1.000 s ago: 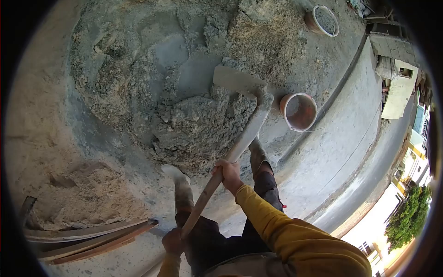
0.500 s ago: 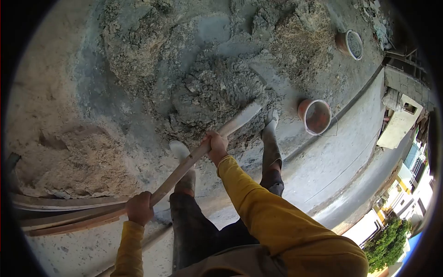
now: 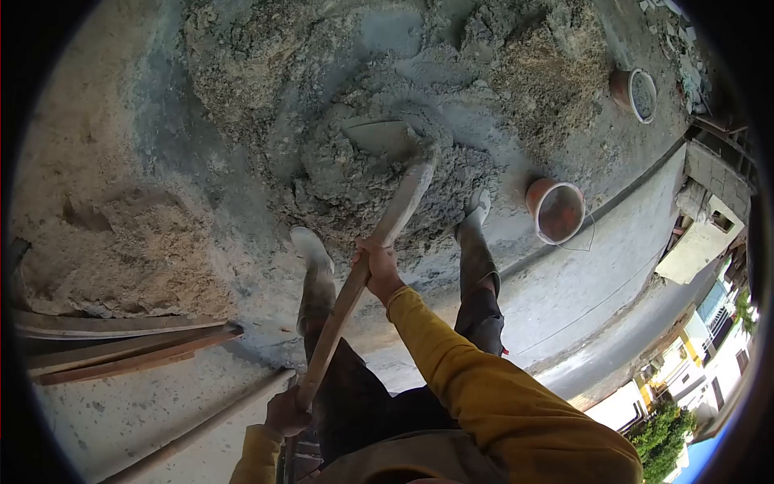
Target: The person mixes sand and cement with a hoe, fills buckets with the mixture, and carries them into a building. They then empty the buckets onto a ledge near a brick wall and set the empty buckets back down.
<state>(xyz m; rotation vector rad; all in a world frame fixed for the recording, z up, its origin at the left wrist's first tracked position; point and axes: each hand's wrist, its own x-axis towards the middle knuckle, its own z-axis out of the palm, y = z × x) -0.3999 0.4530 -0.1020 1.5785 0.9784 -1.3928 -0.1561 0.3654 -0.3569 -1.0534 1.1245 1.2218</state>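
Observation:
My right hand [image 3: 379, 262] is wrapped round the middle of a hoe's wooden handle [image 3: 343, 310]. Lower down, near my left leg, my left hand [image 3: 287, 413] grips the handle's end. The handle slants up and away between my boots, its far part smeared with grey mortar. At its far end the flat hoe blade [image 3: 379, 137] lies in the wet mortar heap [image 3: 339, 189], its edges partly covered.
An orange bucket [image 3: 533, 200] stands right of my right boot; another bucket [image 3: 622, 90] with grey material is farther back. Dry sand [image 3: 137, 258] lies left. Wooden boards [image 3: 121, 365] and a pole [image 3: 201, 426] lie at lower left. A low wall edge [image 3: 629, 185] runs along the right.
The hoe has swung: its blade moved left into the heap and its handle stands steeper. My left hand went down and right; my right hand barely shifted.

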